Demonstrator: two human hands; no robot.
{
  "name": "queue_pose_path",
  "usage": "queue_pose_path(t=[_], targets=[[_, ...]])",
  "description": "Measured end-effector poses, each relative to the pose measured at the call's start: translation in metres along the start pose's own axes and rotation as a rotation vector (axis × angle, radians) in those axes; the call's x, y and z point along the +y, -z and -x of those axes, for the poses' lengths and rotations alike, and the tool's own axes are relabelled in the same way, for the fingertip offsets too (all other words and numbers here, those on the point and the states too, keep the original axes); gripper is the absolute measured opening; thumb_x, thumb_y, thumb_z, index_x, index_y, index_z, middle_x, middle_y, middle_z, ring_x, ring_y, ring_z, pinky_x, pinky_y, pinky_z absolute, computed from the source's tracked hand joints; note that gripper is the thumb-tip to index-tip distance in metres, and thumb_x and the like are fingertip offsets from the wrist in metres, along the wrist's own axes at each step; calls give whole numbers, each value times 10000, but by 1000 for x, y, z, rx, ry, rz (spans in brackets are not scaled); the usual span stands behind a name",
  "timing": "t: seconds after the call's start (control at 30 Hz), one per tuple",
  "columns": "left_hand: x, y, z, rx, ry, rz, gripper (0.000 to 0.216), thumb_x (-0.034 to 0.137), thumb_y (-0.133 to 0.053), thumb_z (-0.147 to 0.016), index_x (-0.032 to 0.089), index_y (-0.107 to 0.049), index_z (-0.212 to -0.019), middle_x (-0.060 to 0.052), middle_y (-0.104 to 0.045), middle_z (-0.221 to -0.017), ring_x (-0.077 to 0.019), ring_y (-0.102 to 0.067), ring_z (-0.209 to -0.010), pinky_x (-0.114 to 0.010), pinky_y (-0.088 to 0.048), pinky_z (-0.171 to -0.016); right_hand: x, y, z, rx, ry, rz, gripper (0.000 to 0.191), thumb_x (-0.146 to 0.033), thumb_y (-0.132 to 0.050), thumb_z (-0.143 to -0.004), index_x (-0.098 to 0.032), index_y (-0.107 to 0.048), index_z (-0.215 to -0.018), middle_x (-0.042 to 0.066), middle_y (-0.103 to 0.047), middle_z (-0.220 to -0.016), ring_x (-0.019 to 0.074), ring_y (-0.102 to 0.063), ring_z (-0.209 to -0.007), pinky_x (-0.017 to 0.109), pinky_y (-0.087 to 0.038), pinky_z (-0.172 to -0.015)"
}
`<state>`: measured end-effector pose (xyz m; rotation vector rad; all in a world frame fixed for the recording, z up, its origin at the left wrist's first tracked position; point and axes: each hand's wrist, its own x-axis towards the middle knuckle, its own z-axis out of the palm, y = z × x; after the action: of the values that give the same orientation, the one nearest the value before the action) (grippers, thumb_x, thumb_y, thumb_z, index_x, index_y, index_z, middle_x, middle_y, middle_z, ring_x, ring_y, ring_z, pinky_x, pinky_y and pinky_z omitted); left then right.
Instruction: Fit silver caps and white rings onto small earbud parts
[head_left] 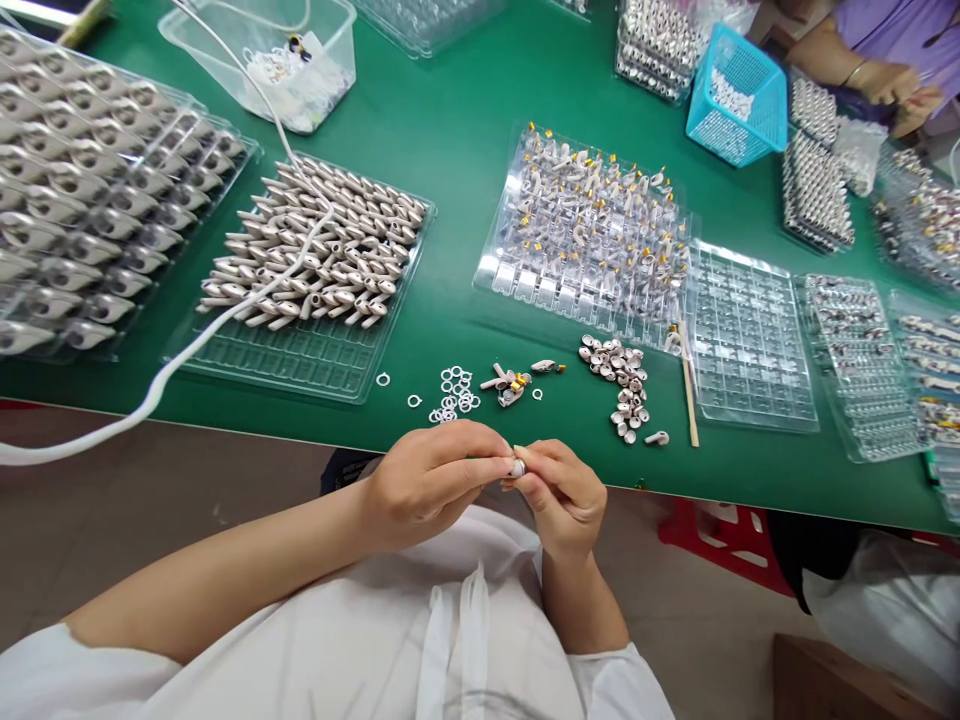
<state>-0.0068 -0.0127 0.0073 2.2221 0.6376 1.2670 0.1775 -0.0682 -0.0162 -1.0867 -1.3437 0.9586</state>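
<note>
At the table's front edge my left hand (pixel 427 485) and my right hand (pixel 566 500) meet, fingertips pinched together on a small pale earbud part (pixel 517 468). Most of this part is hidden by the fingers. Just beyond lie several loose white rings (pixel 450 400) and a small pile of earbud stems (pixel 511 385) with gold-coloured flex ends. A single stem piece (pixel 547 366) rests beside that pile. To the right are many round silvery earbud caps (pixel 619 375) and one earbud shell (pixel 657 438).
A tray of earbud shells (pixel 322 250), crossed by a white cable (pixel 202 340), stands left. Ahead is a tray of flex-fitted parts (pixel 585 225); a wooden stick (pixel 688 400) lies near a clear tray (pixel 750 330). A co-worker's hands (pixel 896 90) are beyond the blue basket (pixel 739 95).
</note>
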Motion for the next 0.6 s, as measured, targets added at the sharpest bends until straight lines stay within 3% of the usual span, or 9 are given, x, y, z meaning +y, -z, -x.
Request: queue_pose_path(t=[0.27,0.6], targets=[[-1,-3,0,22,-17,19,180,46,-554,-906,106,-653,-1043,-131,-737,-900,-168,-713,-876,-281,-617,-769,7,-7,2,61,-119,-231,195,-283,-694,-864,-299,-759,-1046,43,-682,-846,153,-658,-648,294,-578,-540],[-2,-3,0,21,-31,-26,189,77,-539,-929,138,-650,-1070,-100,-742,-900,-158,-715,-888,-269,-619,-771,10,-8,3,73,-146,-295,193,-276,-713,-846,-299,-765,-1031,45,-692,-858,153,-659,-651,298,-594,-543]])
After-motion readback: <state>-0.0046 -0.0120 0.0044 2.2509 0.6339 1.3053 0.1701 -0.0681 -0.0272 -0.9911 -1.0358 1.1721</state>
